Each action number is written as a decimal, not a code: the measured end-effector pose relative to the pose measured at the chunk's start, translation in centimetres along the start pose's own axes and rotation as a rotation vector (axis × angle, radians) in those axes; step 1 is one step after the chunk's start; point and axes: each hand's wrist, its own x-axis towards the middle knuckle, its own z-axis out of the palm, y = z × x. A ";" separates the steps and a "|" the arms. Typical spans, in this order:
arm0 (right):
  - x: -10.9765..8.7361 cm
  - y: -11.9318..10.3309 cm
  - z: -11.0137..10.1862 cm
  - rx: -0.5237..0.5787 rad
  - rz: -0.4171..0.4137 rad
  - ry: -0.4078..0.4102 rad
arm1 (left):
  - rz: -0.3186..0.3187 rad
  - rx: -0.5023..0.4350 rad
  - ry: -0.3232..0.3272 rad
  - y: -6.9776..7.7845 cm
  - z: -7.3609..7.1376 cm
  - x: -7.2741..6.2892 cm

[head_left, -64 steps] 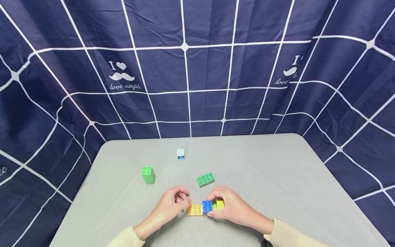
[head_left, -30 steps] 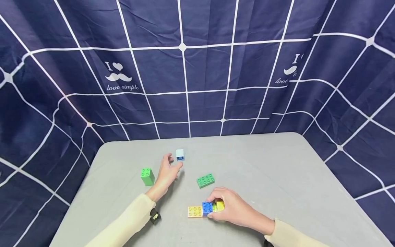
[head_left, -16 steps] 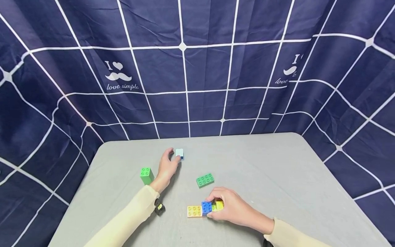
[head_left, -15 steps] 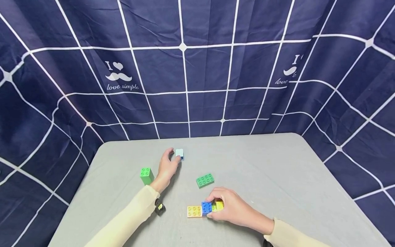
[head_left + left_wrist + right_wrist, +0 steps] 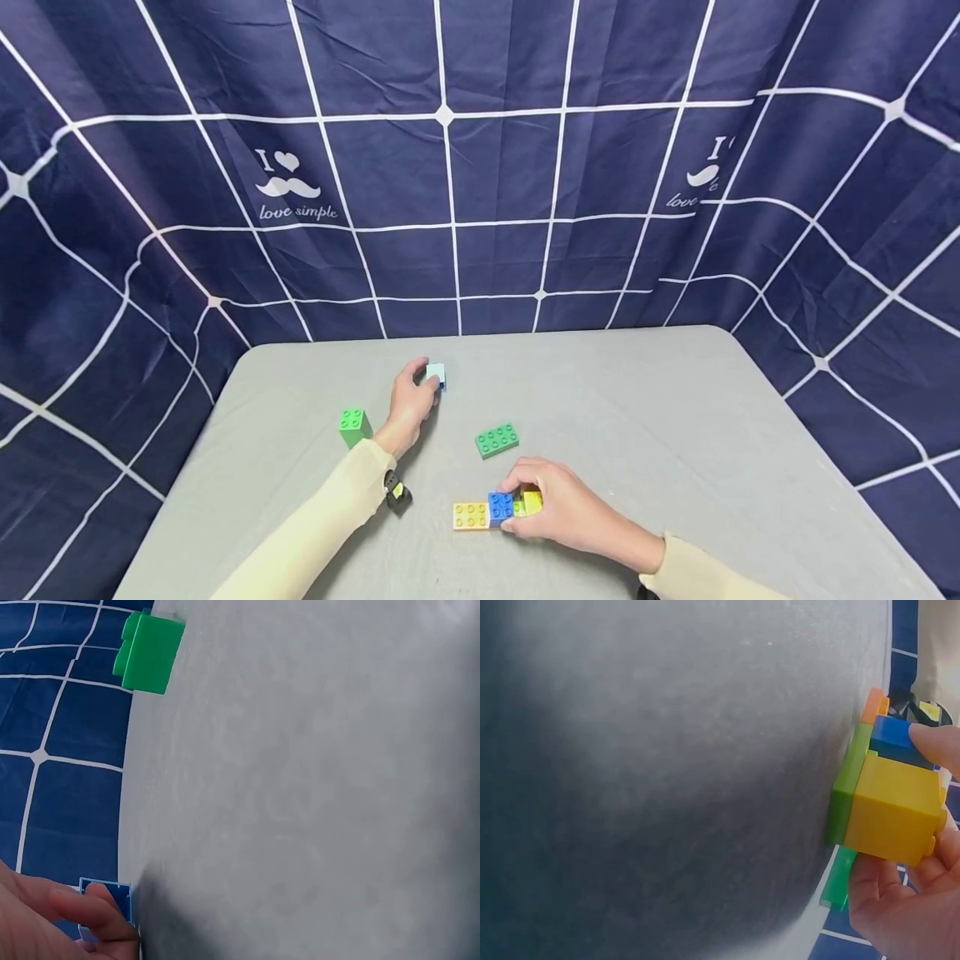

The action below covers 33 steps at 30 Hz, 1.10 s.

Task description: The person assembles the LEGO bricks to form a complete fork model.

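At the back of the table, my left hand (image 5: 408, 402) pinches a light blue toy brick (image 5: 435, 371) between thumb and fingers. The left wrist view shows this brick's hollow blue underside (image 5: 118, 894) beside the fingers. Near the front, my right hand (image 5: 568, 507) grips a joined row of bricks lying on the table. That row has an orange brick (image 5: 471, 516) at its left end, a lime green brick (image 5: 847, 787), a blue brick (image 5: 501, 506) on top and a yellow brick (image 5: 896, 810) at the right. The thumb lies against the blue brick; the palm hides part of the row.
A tall green brick (image 5: 354, 425) stands left of my left forearm. A flat dark green brick (image 5: 497, 440) lies beyond the joined row. Behind the grey table (image 5: 637, 417) hangs a navy curtain (image 5: 502, 167) with white lines.
My left hand has left the joined row, reached forward to the light blue brick and closed its fingers around it. My right hand has stayed on the row.
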 end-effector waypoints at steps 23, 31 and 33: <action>0.0 0.1 0.0 -0.006 -0.010 0.007 | -0.021 -0.043 -0.046 -0.4 -0.6 -1.5; 0.0 0.2 0.0 -0.002 -0.022 0.011 | -0.023 -0.086 -0.058 -0.3 -0.7 -1.9; 0.0 0.2 0.1 -0.003 -0.017 0.012 | -0.016 -0.080 -0.051 -0.3 -0.6 -2.1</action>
